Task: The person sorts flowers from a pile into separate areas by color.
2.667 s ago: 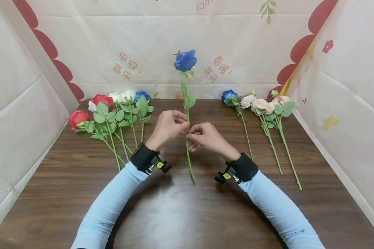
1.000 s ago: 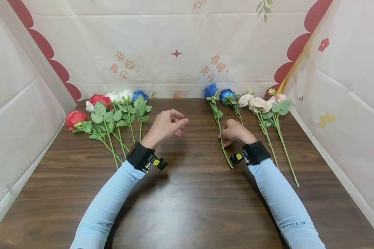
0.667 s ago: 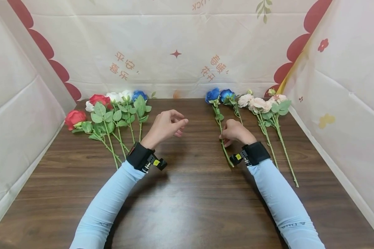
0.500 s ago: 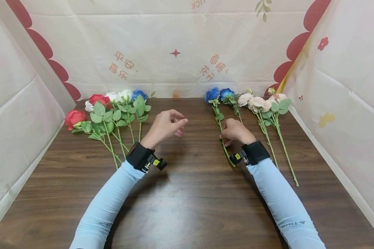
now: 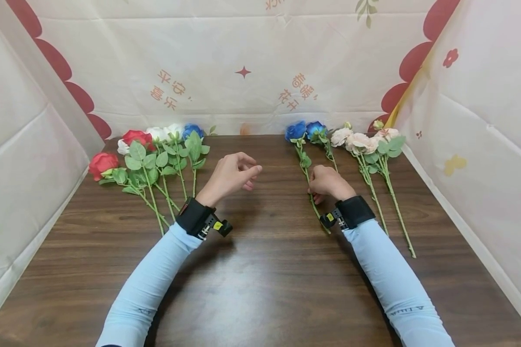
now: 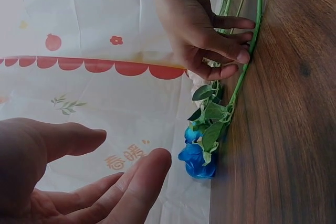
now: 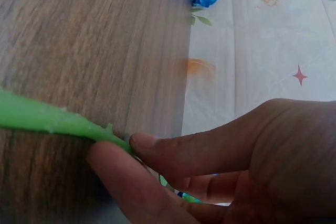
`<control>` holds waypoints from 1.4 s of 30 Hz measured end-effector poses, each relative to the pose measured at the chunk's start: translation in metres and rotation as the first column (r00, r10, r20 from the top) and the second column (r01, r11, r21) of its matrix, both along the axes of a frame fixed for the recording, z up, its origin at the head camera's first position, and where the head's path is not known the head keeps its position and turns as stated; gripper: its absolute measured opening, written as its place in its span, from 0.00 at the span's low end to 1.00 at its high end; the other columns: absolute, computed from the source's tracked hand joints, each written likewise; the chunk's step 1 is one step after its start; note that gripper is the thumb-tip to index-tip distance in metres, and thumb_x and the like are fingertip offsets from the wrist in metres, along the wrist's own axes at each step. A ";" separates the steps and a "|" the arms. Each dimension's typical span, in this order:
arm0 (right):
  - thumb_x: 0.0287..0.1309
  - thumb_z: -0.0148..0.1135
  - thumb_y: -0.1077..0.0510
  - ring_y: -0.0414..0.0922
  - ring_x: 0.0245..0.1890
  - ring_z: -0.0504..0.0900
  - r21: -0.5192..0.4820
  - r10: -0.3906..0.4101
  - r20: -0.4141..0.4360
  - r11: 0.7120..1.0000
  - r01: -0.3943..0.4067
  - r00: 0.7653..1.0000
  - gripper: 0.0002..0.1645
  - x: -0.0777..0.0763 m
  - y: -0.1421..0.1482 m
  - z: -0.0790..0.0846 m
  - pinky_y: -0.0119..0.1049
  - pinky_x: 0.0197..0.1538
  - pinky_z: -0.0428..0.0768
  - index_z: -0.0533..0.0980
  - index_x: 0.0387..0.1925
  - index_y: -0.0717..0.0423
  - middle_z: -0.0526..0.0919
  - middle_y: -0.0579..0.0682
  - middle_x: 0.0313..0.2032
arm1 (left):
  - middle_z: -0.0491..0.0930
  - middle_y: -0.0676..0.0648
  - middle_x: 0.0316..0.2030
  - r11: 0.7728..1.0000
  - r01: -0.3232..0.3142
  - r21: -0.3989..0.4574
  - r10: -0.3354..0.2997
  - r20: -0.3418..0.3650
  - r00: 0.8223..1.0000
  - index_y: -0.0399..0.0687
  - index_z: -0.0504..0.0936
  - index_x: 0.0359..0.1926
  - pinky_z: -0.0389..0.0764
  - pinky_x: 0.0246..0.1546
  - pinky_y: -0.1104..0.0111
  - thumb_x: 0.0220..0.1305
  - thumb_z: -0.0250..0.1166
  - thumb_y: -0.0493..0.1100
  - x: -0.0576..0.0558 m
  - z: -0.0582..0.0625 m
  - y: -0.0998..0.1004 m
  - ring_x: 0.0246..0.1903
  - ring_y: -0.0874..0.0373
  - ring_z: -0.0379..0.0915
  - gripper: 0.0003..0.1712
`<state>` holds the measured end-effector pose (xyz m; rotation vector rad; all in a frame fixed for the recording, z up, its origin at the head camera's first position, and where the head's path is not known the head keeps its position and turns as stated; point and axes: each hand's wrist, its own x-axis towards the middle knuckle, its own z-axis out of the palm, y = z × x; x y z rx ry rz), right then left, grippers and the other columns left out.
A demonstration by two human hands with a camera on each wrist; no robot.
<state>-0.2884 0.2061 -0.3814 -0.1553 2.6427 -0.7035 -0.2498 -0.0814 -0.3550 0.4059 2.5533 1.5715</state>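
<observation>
Over the middle of the table my left hand hovers with relaxed fingers, holding nothing; the left wrist view shows its thumb apart from the fingers. My right hand pinches the green stem of a blue rose between thumb and index finger, as the right wrist view shows at the stem. This rose lies on the table, bloom toward the back. Just right of it lies a second blue rose, its lower stem hidden behind my right hand and wrist.
Pale pink flowers on two long stems lie farther right. On the left lie several roses: red ones, white ones and a blue one. Printed cloth walls the brown wooden table at back and sides.
Both hands held the blue rose upright at the middle; my left hand has let go and stayed there. My right hand has carried the rose rightward and lowered it beside the other blue rose.
</observation>
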 end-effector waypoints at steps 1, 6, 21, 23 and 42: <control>0.69 0.54 0.65 0.46 0.20 0.87 0.006 0.002 -0.002 1.000 -0.002 1.000 0.17 0.000 -0.001 0.000 0.40 0.30 0.88 0.74 0.22 0.59 0.85 0.56 0.25 | 0.88 0.41 0.37 1.000 0.000 -0.002 0.000 0.000 1.000 0.38 0.79 0.59 0.90 0.39 0.53 0.72 0.67 0.48 0.000 0.000 0.000 0.30 0.52 0.89 0.22; 0.68 0.57 0.65 0.46 0.20 0.87 0.016 0.007 -0.004 1.000 -0.007 1.000 0.15 -0.002 -0.004 0.002 0.40 0.29 0.88 0.74 0.23 0.59 0.83 0.55 0.23 | 0.88 0.41 0.38 1.000 -0.001 -0.011 0.001 -0.001 1.000 0.37 0.79 0.59 0.91 0.36 0.57 0.73 0.66 0.48 0.001 -0.001 -0.003 0.30 0.51 0.90 0.23; 0.67 0.64 0.59 0.48 0.25 0.87 -0.043 -0.030 -0.075 0.999 0.027 0.997 0.07 0.005 0.002 0.020 0.40 0.31 0.88 0.77 0.37 0.59 0.86 0.58 0.31 | 0.88 0.38 0.43 0.998 -0.005 -0.062 0.004 -0.018 1.000 0.37 0.78 0.61 0.91 0.37 0.56 0.73 0.66 0.49 0.002 0.001 -0.005 0.37 0.40 0.89 0.24; 0.67 0.65 0.57 0.48 0.26 0.87 -0.050 -0.028 -0.090 0.998 0.024 0.996 0.08 0.007 0.000 0.021 0.39 0.31 0.87 0.77 0.37 0.59 0.87 0.58 0.31 | 0.88 0.40 0.42 0.996 -0.014 -0.091 0.011 -0.036 0.999 0.37 0.78 0.61 0.90 0.36 0.56 0.73 0.66 0.49 0.001 0.001 -0.004 0.37 0.40 0.89 0.25; 0.67 0.67 0.54 0.46 0.23 0.85 0.036 0.207 -0.209 0.978 -0.204 0.956 0.08 0.027 -0.051 0.014 0.36 0.29 0.78 0.80 0.38 0.54 0.89 0.54 0.28 | 0.80 0.48 0.21 0.753 -0.272 -0.600 0.187 -0.201 0.962 0.44 0.85 0.25 0.73 0.21 0.63 0.64 0.73 0.54 -0.032 -0.008 -0.073 0.22 0.52 0.75 0.19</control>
